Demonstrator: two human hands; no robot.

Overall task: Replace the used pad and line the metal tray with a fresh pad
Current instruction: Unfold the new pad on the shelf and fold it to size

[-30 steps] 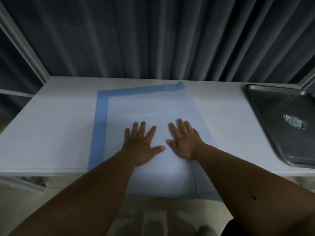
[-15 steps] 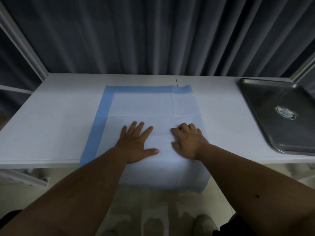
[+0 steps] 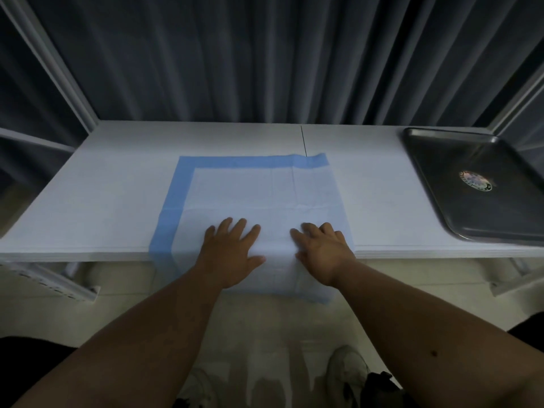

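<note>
Pad (image 3: 253, 192) flat on desk (image 3: 97, 201), centre frame, blue border at left + top, near edge hanging over desk front. My L hand (image 3: 232, 254) flat on it, fingers spread & straight. R hand (image 3: 323, 254) beside it, fingers part curled on pad; can't tell if pinching sheet. Metal tray (image 3: 471, 160) bare, far right of frame, well apart from pad. Looks like pad being drawn toward me. To do well: keep both palms even so sheet doesn't skew or crease, then carry across to tray.

Dim overall, wide-angle bend at edges, faint glare on tray (image 3: 441, 160), floor soft w/ blur.
</note>
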